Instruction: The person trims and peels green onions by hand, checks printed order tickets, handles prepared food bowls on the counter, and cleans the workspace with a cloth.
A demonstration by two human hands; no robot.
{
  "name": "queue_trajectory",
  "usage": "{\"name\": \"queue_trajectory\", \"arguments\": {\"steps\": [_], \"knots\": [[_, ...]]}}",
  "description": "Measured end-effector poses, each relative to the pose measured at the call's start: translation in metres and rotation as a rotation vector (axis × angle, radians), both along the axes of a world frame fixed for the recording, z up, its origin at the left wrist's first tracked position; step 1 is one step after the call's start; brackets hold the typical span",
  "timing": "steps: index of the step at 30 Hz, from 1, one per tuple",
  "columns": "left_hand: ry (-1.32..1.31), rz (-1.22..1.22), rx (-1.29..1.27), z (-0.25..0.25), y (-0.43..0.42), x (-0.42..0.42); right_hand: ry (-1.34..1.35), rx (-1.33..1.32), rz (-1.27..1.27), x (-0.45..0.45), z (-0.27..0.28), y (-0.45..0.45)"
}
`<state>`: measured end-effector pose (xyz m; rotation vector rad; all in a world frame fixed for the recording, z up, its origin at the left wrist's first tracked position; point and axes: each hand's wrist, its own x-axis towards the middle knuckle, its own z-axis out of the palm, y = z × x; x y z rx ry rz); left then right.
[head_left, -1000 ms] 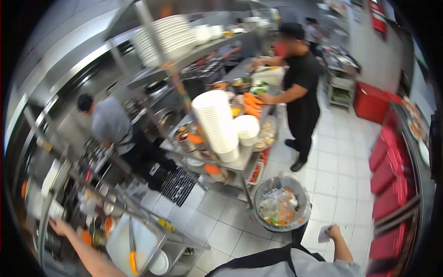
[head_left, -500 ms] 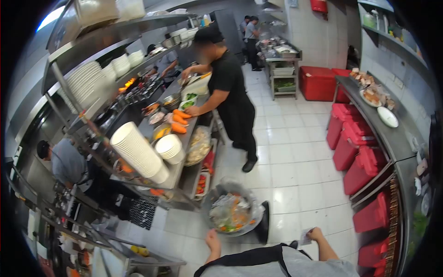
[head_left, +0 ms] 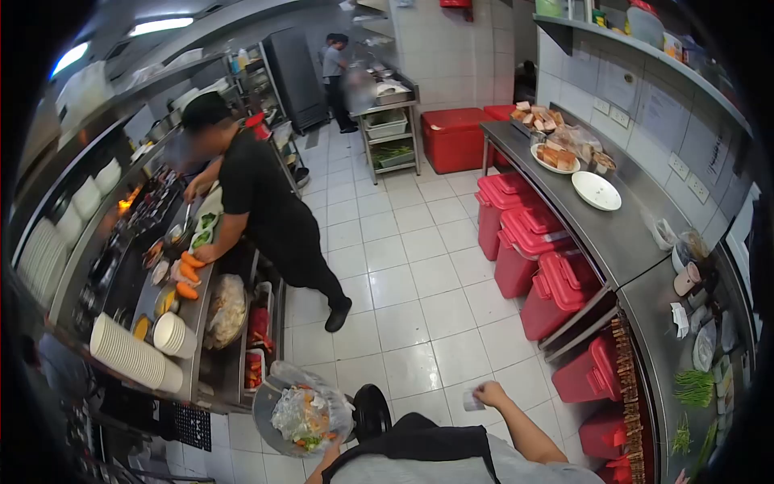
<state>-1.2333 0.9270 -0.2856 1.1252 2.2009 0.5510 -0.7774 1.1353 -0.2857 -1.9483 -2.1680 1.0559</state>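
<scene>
My right hand (head_left: 489, 394) is closed on a small pale packet or piece of paper (head_left: 474, 398), held out over the tiled floor. Low in the view, my left hand (head_left: 332, 453) is beside the rim of a lined waste bin (head_left: 270, 415); its fingers are too hidden to read. Clear plastic and orange and green scraps fill the bin. One of my black shoes (head_left: 372, 411) stands just right of it.
A co-worker in black (head_left: 266, 202) stands at the left counter near carrots (head_left: 188, 278) and stacked white containers (head_left: 133, 353). Red lidded bins (head_left: 556, 294) line the underside of the right steel counter (head_left: 621, 242). Red coolers (head_left: 459, 141) and two more people are at the back.
My view has swung to the right, bringing more of the right counter in. My left hand has moved from the left shelf to beside the waste bin. My right hand still holds the pale piece.
</scene>
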Motion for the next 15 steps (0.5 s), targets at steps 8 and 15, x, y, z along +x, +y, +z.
{"name": "queue_trajectory", "arguments": {"steps": [8,15], "knots": [[-0.126,-0.171,-0.546,-0.045,0.097,0.002,0.123,0.059,0.087,-0.015,0.013,0.168],[-0.120,-0.394,-0.383,-0.053,0.366,-0.026,-0.209,-0.014,-0.297,0.120,-0.033,0.242]]}}
